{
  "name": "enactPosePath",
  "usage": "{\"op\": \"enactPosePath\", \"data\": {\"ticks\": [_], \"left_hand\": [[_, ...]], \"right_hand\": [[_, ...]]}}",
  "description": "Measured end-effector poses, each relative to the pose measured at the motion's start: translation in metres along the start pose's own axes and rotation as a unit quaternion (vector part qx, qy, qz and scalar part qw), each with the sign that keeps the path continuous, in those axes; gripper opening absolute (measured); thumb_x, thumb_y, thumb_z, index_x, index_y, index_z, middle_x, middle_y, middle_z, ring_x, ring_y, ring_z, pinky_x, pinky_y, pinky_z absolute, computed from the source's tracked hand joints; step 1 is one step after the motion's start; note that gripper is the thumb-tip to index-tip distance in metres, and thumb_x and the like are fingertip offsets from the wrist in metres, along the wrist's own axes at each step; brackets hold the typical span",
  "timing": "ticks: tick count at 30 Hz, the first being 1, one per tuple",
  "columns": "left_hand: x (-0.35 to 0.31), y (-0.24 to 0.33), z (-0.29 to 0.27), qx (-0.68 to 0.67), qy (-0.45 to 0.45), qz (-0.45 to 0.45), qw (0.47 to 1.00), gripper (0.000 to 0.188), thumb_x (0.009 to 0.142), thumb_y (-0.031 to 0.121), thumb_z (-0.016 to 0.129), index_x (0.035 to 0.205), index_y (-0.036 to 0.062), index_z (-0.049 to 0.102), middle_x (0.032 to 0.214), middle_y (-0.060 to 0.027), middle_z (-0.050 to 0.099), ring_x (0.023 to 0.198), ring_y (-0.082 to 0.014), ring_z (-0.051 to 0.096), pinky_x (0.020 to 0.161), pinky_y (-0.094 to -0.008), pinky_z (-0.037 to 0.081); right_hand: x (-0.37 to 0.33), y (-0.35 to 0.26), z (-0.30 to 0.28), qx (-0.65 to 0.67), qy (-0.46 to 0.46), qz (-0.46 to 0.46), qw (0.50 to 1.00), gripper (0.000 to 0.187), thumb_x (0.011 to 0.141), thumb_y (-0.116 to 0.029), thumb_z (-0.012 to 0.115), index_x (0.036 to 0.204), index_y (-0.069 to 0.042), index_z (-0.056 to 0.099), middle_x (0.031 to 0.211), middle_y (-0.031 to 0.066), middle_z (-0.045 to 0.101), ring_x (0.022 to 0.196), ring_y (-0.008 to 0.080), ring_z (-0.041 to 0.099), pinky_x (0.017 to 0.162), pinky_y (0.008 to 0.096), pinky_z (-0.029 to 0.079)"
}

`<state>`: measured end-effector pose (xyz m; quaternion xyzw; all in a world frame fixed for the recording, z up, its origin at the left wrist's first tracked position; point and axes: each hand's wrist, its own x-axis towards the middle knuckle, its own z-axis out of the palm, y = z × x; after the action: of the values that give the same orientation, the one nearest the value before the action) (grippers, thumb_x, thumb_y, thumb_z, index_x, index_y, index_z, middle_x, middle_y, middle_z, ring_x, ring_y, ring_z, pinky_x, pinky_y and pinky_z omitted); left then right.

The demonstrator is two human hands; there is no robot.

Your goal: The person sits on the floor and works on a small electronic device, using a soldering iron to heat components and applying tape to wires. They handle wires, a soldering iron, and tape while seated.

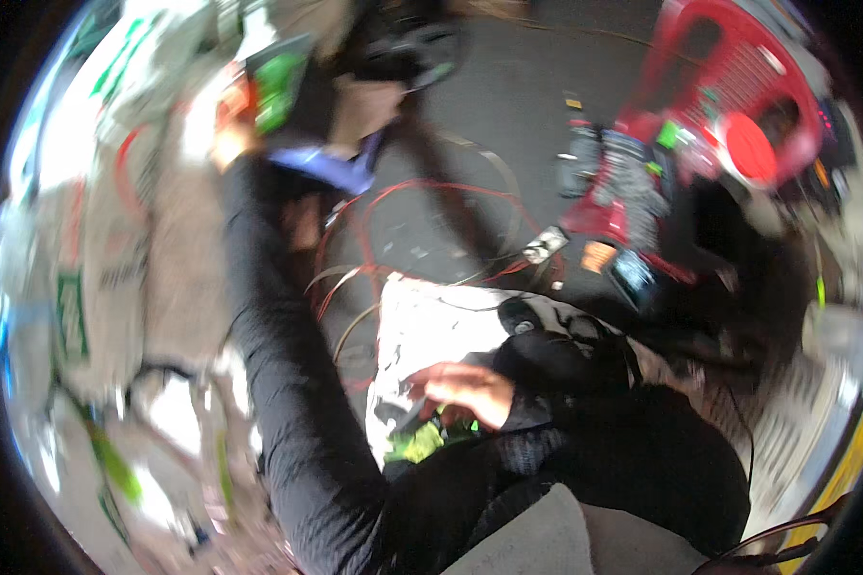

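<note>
My left arm reaches far to the upper left. There my left hand (232, 129) is smeared by motion beside a dark open box (321, 101) with a bright green piece (278, 88) at its side. Something orange shows at the fingers, but whether they grip it cannot be told. Low over my lap, my right hand (468, 388) is bent with its fingers pointing left. It seems closed on something dark and small, mostly hidden beneath it. A yellow-green piece (417, 443) lies just below that hand, on a white patterned sheet (422, 316).
Red and pale cables (384, 192) loop over the dark floor. At the right stands a red plastic chair (729, 67) with a red-lidded jar (746, 149) and grey mesh-like material (633, 182) by it. A phone-like device (633, 276) lies nearer. White sacks (105, 259) line the left.
</note>
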<state>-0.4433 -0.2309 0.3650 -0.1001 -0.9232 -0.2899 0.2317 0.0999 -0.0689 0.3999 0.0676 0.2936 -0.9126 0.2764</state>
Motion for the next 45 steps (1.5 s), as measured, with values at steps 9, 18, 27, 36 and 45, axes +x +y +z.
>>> {"op": "enactPosePath", "data": {"ticks": [9, 18, 27, 36, 45], "left_hand": [[-0.047, 0.023, -0.004, 0.25, 0.0, 0.271, 0.929, 0.046, 0.086, 0.023, 0.055, 0.132, 0.0174, 0.047, 0.124, -0.0102, 0.056, 0.116, -0.0251, 0.051, 0.098, -0.0412, 0.038], [-0.326, 0.189, -0.209, 0.188, -0.111, 0.302, 0.928, 0.04, 0.073, 0.016, 0.067, 0.112, 0.0205, 0.061, 0.11, 0.0059, 0.063, 0.108, -0.0123, 0.055, 0.088, -0.0377, 0.032], [-0.468, 0.25, -0.333, 0.179, 0.029, 0.198, 0.963, 0.04, 0.071, 0.017, 0.07, 0.11, 0.0186, 0.062, 0.112, 0.004, 0.06, 0.109, -0.0154, 0.052, 0.089, -0.0368, 0.03], [-0.552, 0.254, -0.38, 0.203, 0.092, 0.108, 0.969, 0.039, 0.07, 0.018, 0.07, 0.109, 0.0144, 0.061, 0.138, -0.0069, 0.043, 0.129, -0.0265, 0.034, 0.095, -0.0426, 0.025], [-0.635, 0.215, -0.404, 0.257, 0.044, -0.104, 0.96, 0.032, 0.077, 0.013, 0.053, 0.106, 0.0038, 0.062, 0.153, -0.0157, 0.009, 0.138, -0.046, -0.001, 0.1, -0.0541, 0.018]], "right_hand": [[-0.014, -0.029, -0.013, -0.12, 0.081, -0.278, 0.95, 0.023, 0.09, -0.018, 0.058, 0.109, -0.007, 0.06, 0.101, 0.0043, 0.063, 0.088, 0.0104, 0.059, 0.075, 0.0269, 0.047], [-0.034, -0.165, -0.277, -0.738, 0.578, -0.151, 0.313, 0.055, 0.075, -0.049, 0.063, 0.117, -0.015, 0.058, 0.1, 0.0126, 0.065, 0.094, 0.0343, 0.059, 0.08, 0.0496, 0.043], [-0.033, -0.159, -0.202, -0.376, 0.289, -0.46, 0.751, 0.023, 0.084, -0.007, 0.06, 0.106, 0.001, 0.06, 0.096, 0.0074, 0.064, 0.086, 0.0138, 0.06, 0.078, 0.0279, 0.049], [-0.073, 0.035, 0.095, -0.374, -0.011, -0.323, 0.87, 0.02, 0.086, -0.004, 0.056, 0.105, 0.0, 0.058, 0.098, 0.0027, 0.06, 0.089, 0.0081, 0.054, 0.081, 0.0223, 0.044], [-0.066, 0.17, 0.147, -0.556, -0.09, -0.343, 0.752, 0.02, 0.084, -0.016, 0.067, 0.097, -0.002, 0.064, 0.083, 0.0034, 0.066, 0.073, 0.0079, 0.058, 0.065, 0.0245, 0.047]]}}
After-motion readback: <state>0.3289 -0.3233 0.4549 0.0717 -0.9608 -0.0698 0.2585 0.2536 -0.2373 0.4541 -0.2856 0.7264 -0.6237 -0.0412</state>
